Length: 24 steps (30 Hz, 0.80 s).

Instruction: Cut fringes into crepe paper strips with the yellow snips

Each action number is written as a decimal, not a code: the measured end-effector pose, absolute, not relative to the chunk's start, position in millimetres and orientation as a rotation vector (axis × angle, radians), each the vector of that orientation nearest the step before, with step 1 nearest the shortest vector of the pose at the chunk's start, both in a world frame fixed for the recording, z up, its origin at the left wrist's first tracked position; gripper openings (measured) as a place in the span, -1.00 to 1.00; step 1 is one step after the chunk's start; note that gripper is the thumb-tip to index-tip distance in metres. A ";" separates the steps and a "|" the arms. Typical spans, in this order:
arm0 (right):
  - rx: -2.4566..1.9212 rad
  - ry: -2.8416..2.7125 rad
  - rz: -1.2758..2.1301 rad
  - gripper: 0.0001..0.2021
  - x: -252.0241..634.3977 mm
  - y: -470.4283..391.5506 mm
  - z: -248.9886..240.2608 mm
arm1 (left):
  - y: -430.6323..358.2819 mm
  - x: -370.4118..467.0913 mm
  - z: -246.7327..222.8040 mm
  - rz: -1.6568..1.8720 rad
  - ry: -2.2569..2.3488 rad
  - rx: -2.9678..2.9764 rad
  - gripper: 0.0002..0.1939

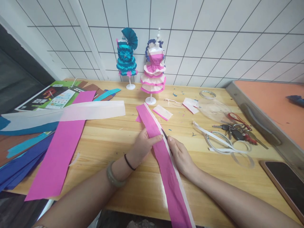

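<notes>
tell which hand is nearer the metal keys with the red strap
Right. The right hand is left of the keys; the left hand is farther left, holding the long pink-and-white strip.

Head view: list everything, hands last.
Dress forms: two, one teal, one pink and white, back centre
Booklet: one, black and green, back left
Pile: several strips, blue and brown, left
Loose strip: one, pink, left
White strip: one, white, across the loose strip
Held strip: one, pink with white edge, centre
Scraps: several, white and pink, centre right
Rings: several, pale, right
Keys: one bunch, mixed colours, right
Ribbon: some, white, by the keys
Phone: one, dark-screened, near right
Panel: one, orange, far right
Table: one, wood-coloured, underneath
Wall: one, white tile, behind
Tool: one, black, mostly hidden, centre
Left hand: one, bare, on held strip
Right hand: one, bare, at tool
</notes>
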State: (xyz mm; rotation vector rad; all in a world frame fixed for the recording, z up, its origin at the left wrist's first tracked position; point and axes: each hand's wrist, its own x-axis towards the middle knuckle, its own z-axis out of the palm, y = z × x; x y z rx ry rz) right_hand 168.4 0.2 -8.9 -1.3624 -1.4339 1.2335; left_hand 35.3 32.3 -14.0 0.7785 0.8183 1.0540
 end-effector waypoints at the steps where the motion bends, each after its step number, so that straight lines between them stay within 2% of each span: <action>1: -1.369 -1.433 1.227 -0.62 168.6 0.1 -9.0 | 32.5 35.0 -14.1 1.048 0.816 0.785 -0.72; 9: -1.374 -1.489 1.217 -0.58 168.5 -0.5 -7.5 | 37.4 32.4 -5.1 1.062 0.773 0.644 -0.77; 24: -1.320 -1.424 1.241 -0.59 169.2 0.6 -12.9 | 35.3 34.6 -9.5 1.063 0.828 0.762 -0.72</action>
